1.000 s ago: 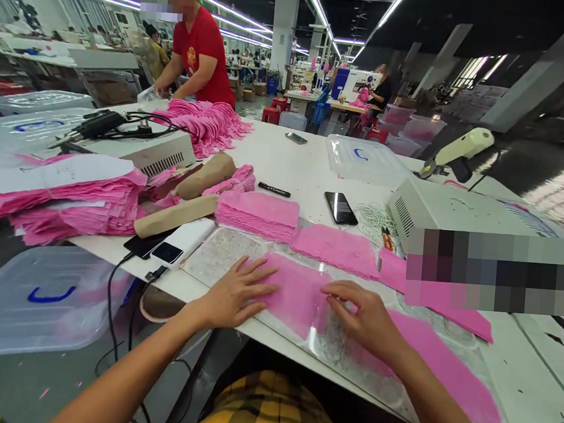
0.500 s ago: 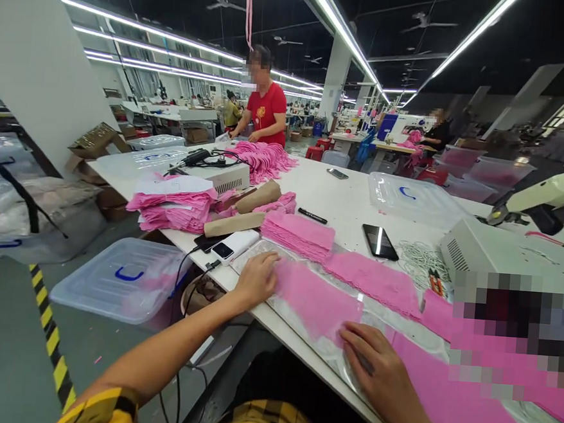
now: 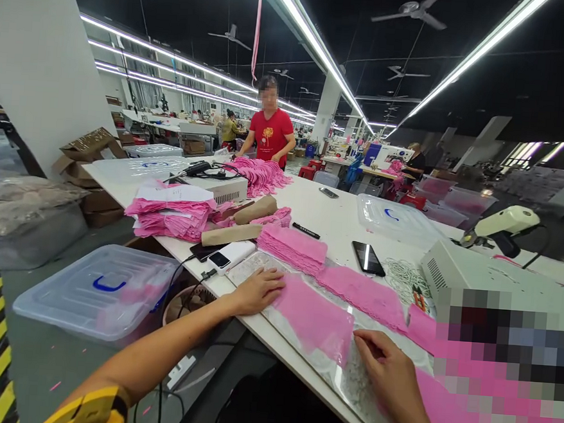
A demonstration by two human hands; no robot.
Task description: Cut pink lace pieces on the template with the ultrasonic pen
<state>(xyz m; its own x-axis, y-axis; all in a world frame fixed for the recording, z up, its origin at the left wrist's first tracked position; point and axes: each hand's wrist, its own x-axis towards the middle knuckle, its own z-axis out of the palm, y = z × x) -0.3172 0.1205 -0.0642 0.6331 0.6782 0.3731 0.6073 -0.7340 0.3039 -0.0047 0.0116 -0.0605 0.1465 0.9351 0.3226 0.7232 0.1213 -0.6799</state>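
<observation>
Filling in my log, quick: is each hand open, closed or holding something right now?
Left hand: open, palm down at the left end of the pink cloth.
Right hand: fingers bent by the cloth's right edge; grip cannot be told.

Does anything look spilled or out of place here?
Slightly: pink scraps litter the floor, away from the stacked cloth on the table. White string lies in a loose tangle beside a black phone, looking untidy.

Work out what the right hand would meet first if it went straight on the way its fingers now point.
Probably the pink fabric piece, at its edge beside the right hand; depth is unclear, so I cannot tell whether they touch.
</observation>
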